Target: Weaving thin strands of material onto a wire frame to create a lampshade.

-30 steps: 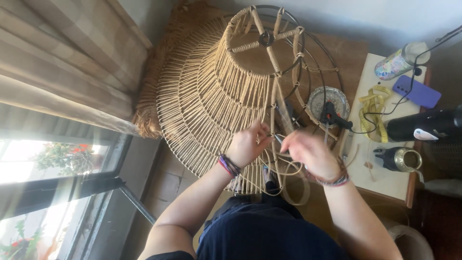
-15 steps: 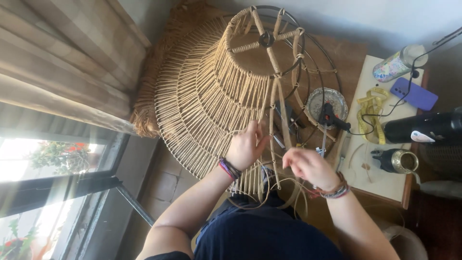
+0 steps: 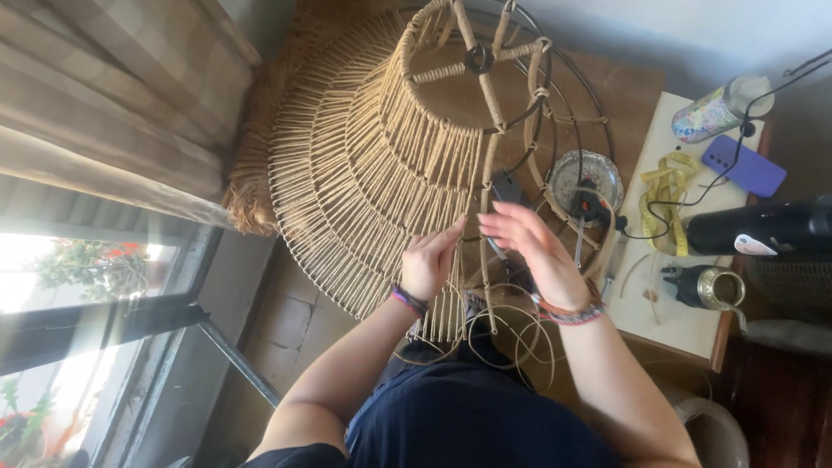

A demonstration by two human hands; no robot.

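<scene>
A big woven rattan lampshade [image 3: 373, 173] on a dark wire frame lies tilted in front of me, its wrapped top ring [image 3: 481, 61] pointing away. My left hand [image 3: 431, 263] grips the shade's woven strands near the lower rim, thumb raised. Just to its right, my right hand [image 3: 527, 247] has its fingers stretched out and apart, fingertips at a wrapped vertical rib [image 3: 487, 186]. Loose rattan cord [image 3: 511, 338] loops over my lap below both hands. Whether the right fingers pinch a strand is hidden.
A white side table [image 3: 685, 321] at the right carries a patterned bottle [image 3: 719, 108], purple phone [image 3: 744, 165], yellow tape measure [image 3: 663, 195], black flask [image 3: 758, 227] and metal cup [image 3: 706, 286]. A glass dish [image 3: 588, 178] sits behind the frame. Curtain [image 3: 113, 113] and window at left.
My right hand has risen from low beside my lap to the rib next to my left hand, its fingers spreading. My left hand stays on the shade.
</scene>
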